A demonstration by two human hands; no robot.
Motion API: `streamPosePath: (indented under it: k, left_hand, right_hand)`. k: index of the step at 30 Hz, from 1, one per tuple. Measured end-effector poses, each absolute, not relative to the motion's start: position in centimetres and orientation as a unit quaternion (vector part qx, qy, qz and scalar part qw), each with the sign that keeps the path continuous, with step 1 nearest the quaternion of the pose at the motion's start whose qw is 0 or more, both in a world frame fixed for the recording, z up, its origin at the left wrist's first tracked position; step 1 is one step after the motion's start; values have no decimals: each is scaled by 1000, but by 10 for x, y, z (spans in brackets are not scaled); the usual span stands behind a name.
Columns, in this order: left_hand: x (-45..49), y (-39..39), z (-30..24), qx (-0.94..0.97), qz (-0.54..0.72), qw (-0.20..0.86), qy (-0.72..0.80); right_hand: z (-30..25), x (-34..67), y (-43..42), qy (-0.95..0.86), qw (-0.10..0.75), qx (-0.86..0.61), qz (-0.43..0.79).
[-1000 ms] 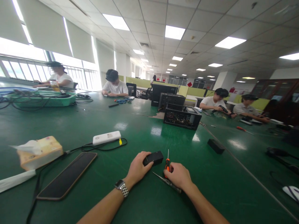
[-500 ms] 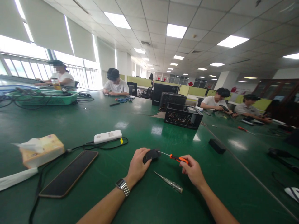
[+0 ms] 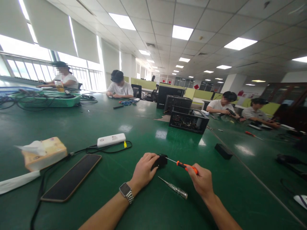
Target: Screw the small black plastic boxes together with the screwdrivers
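My left hand (image 3: 144,169), with a watch on its wrist, grips a small black box-like part (image 3: 162,160) on the green table. Its fingers cover much of the part, so I cannot tell its exact kind. In my right hand (image 3: 202,179) is an orange and black screwdriver (image 3: 184,166), held by the handle. The metal shaft points left, and its tip meets the right end of the black part. Just below, a second screwdriver with a clear handle (image 3: 177,190) lies on the table, touched by neither hand.
On the left lie a phone (image 3: 72,179), a tissue pack (image 3: 45,153) and a white power strip (image 3: 111,140) with a black cable. A black block (image 3: 223,151) sits to the right. Farther back stand an open computer case (image 3: 189,120) and a green basket (image 3: 48,100); several people sit around.
The black part has been turned and shifted slightly right under my left hand. My right hand has moved a little right and down with the screwdriver.
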State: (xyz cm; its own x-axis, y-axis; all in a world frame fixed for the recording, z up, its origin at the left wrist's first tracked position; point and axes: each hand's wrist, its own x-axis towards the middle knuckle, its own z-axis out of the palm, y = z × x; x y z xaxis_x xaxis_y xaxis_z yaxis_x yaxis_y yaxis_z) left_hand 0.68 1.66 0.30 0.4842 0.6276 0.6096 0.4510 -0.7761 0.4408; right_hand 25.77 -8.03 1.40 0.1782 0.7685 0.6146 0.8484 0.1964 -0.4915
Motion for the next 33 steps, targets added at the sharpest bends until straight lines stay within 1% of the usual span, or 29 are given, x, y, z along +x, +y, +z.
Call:
streamPosePath:
  k: [3,7,13,16,18,21,27,30,33]
  left_hand:
    - [5,18,2,849,401,115,324]
    - [3,19,-1,840,407,124,336]
    - [3,18,2,847,407,120,321]
    - [3,18,3,843,410,120,326]
    - [3,18,3,843,409,123,328]
    - [3,17,3,847,405,126,322]
    - [3,19,1,843,411,117,328]
    - [5,20,-2,827,425,106,352]
    - [6,20,-3,818,434,100,364]
  right_hand:
    - [20,252,-82,-657,449,-604,-43]
    - [18,255,-79,-659,483,-577,5]
    - [9,261,-77,-626,460,-629,17]
    - [14,258,-78,-649,462,-605,-1]
    - [17,255,-79,-667,477,-573,1]
    - [19,254,-80,-663,496,-560,17]
    - [11,258,-77,-621,466,-626,78]
    - [9,257,-76,-605,493,-615,115]
    - [8,254,-77,-607,507,-601,113]
